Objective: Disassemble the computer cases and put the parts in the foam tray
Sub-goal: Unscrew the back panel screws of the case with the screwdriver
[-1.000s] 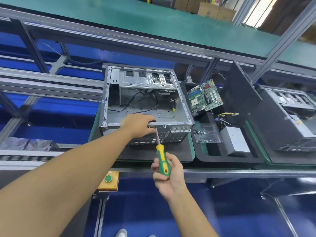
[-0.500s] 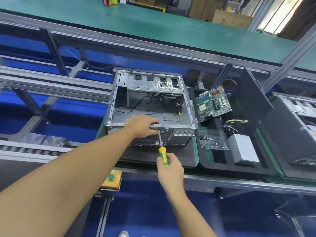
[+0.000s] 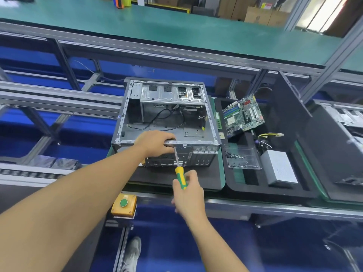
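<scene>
R hand [image 3: 189, 190] grips yellow-green screwdriver [image 3: 181, 174], shaft up w/ tip at near rim of open computer case [image 3: 167, 122]. L hand [image 3: 155, 142] curled over that rim beside the tip. Case lies on dark mat; foam tray [image 3: 269, 190] just right holds motherboard [image 3: 242, 115], clear screw box [image 3: 242, 159], power supply [image 3: 279, 169].

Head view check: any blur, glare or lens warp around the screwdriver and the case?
Head view: screwdriver and computer case are sharp and evenly lit; right hand smears slightly at its lower edge; window at top right is blown out; wide-angle lens bows the frame rails.
</scene>
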Motion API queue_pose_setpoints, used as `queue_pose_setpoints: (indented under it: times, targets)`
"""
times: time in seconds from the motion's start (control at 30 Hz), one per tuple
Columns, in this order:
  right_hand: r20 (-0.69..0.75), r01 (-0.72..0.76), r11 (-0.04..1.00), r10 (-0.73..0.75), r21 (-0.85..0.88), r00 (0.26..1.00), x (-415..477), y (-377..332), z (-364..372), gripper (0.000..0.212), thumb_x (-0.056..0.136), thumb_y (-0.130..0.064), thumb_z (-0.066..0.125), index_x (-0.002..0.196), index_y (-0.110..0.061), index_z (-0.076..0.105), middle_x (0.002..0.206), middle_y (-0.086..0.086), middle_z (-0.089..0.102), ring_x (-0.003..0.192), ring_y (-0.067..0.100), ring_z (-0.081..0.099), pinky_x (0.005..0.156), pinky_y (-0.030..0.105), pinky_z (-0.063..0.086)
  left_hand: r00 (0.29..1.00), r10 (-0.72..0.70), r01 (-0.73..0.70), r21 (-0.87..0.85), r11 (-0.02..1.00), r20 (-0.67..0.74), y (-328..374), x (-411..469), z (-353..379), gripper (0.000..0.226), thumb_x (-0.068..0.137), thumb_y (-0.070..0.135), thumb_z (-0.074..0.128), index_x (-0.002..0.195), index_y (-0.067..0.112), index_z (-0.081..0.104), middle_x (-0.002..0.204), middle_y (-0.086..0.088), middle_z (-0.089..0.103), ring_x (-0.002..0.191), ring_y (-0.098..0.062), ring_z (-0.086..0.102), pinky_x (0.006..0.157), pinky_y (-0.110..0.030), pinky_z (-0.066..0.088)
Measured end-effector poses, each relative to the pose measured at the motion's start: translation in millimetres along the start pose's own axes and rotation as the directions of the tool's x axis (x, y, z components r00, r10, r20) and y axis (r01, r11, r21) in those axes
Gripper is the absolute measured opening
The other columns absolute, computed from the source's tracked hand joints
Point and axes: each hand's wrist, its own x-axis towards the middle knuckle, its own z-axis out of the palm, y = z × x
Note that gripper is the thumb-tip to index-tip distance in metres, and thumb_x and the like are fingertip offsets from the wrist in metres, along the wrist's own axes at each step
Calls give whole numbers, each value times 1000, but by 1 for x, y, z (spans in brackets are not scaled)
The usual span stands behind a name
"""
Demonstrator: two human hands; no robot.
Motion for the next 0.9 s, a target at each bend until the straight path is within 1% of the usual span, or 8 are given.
queue_pose_setpoints:
  times: [0.07,0.1,0.2,0.27,0.43,0.63,0.77,0.9]
  targets:
    - [153,-206,950,173,234,973,0,-7,2,13,96,-36,56,96,-24,51,78,2,55,49,17,47,41,25,35,1000,-2,2,-5,1000,-4,0,0,0,46,88,65,57,128,44,54,113,9,69,103,-20,62,69,-30,42]
    - [274,-358,855,267,375,924,2,-11,1,20,98,-38,53,101,-18,56,78,4,57,48,16,45,40,23,32,1000,-2,2,-8,1000,-7,-1,0,0,46,88,65,57,129,45,54,113,9,69,102,-20,63,68,-30,40]
    - [524,-565,643,285,517,803,5,-14,-3,38,102,-32,41,113,-2,61,81,15,68,51,18,50,42,25,37,1000,2,-2,-5,1000,-21,0,0,0,45,87,65,57,127,46,54,110,10,69,100,-20,63,66,-29,37]
    - [530,-551,631,249,546,810,3,-12,-3,35,102,-26,40,113,0,61,80,16,68,53,19,51,43,28,40,1000,3,-3,-8,1000,-25,0,0,0,44,87,66,57,127,46,54,109,10,69,99,-20,63,66,-29,36]
    - [313,-335,841,211,425,926,-2,-6,1,11,98,-26,60,104,-18,55,96,5,56,62,14,59,50,30,53,1000,14,-14,-9,1000,-15,0,-1,0,46,87,67,55,127,46,54,110,11,69,100,-19,63,66,-30,37]
    - [368,-461,733,301,501,879,-1,-11,-6,21,100,-32,55,106,-12,56,88,6,52,49,13,43,38,21,25,1000,1,-1,-19,1000,20,1,-3,-4,43,87,68,53,125,48,53,104,10,68,98,-22,63,69,-33,47]
    - [440,-505,693,292,515,849,-2,-13,-8,32,103,-26,44,108,-1,64,85,13,66,54,18,47,42,26,33,1000,8,-8,5,1000,12,6,-7,-6,39,87,65,48,122,49,51,90,17,62,98,-21,64,66,-32,42]
    - [380,-414,763,238,497,894,-4,-13,-6,14,103,-21,53,107,-9,58,81,7,66,65,18,59,46,28,45,999,53,-52,-80,995,11,4,-13,-8,51,85,44,55,135,45,44,130,21,59,118,-13,58,87,-36,50]
